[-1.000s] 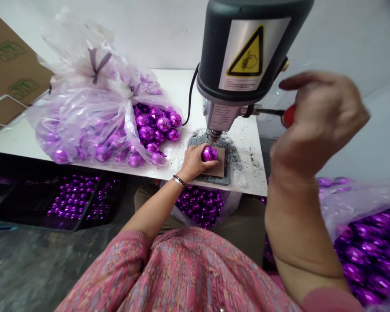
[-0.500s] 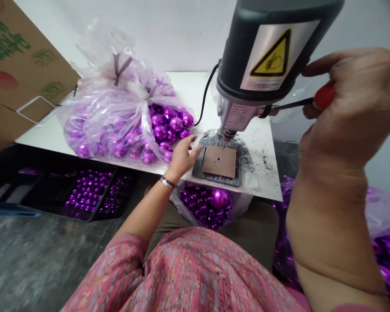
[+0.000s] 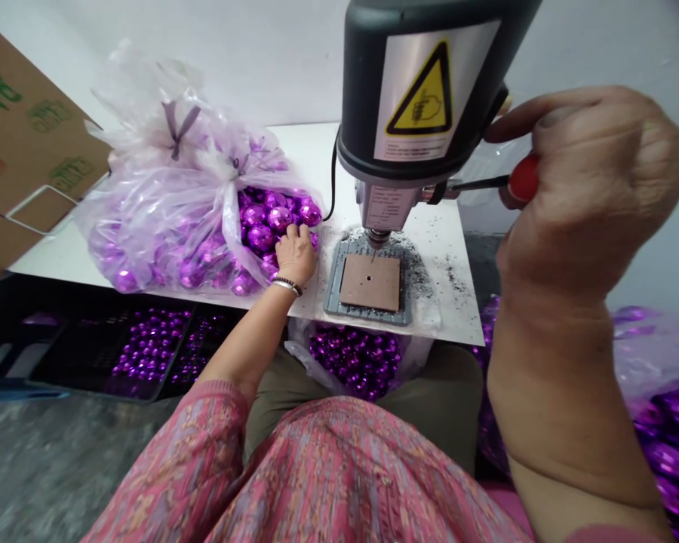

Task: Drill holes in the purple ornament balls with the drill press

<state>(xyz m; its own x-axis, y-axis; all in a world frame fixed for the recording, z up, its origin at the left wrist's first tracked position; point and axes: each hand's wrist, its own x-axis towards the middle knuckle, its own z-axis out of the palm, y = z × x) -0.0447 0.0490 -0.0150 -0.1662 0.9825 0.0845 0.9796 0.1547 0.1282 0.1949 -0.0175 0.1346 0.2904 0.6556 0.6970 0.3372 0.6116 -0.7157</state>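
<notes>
My left hand reaches into the mouth of a clear plastic bag of shiny purple balls. Its fingers curl over a ball at the bag's right edge. My right hand is wrapped round the red knob of the lever on the drill press. Under the drill bit lies a brown square board with a small hole, on the grey base plate. No ball is on the board.
An open bag of purple balls hangs at the table's front edge. Black crates stand lower left, a cardboard box at left. Dark shavings lie beside the base; more bagged balls are at right.
My left hand has moved left from beside the board onto the balls in the bag. The large ball atop the front bag no longer shows. The camera view has shifted slightly.
</notes>
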